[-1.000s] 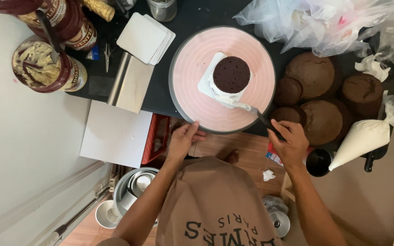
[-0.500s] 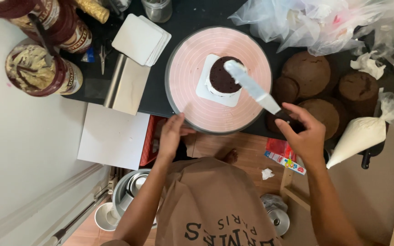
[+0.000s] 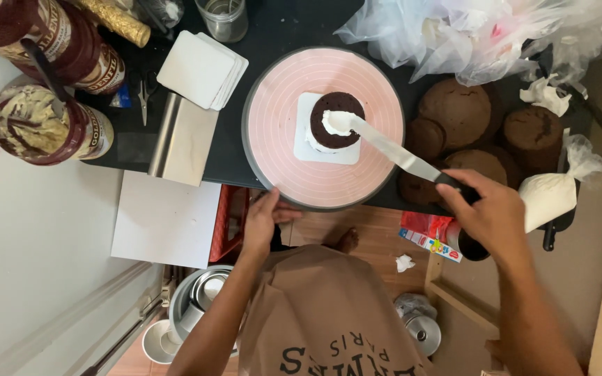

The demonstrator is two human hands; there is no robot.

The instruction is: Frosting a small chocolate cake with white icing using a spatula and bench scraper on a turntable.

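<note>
The right hand (image 3: 492, 212) has its grip clenched around the dark handle of a long, flat metal spatula (image 3: 391, 148). From that grip the smooth, narrow blade runs up and away to the left, and its rounded tip lies on a dab of white cream (image 3: 337, 123) on top of a small round chocolate cake (image 3: 336, 120). The cake is dark and matte, with a white layer showing at its lower edge, and it sits on a white square board (image 3: 308, 147) at the middle of a round pink turntable (image 3: 280, 125) marked with fine concentric rings.

The left hand (image 3: 263, 219) is at the near rim of the turntable, fingers curled against its grey edge with the thumb pointing right; its grip is on the rim, with nothing else held.

Just beyond the right grip, several bare chocolate cake rounds (image 3: 454, 111) with cracked, crumbly tops lie close together on the dark bench (image 3: 273, 35). Just right of that grip lies a soft white piping bag (image 3: 550, 197), plump and tapered. Above the rounds is a heap of crumpled clear plastic (image 3: 468, 31).

Well to the left of the left grip lie a shiny rectangular metal scraper (image 3: 182, 139), a stack of white square boards (image 3: 200, 69) with rounded corners, and an open tub (image 3: 33, 125) smeared with brown and cream swirls. A white sheet (image 3: 165, 219) lies under the bench edge.
</note>
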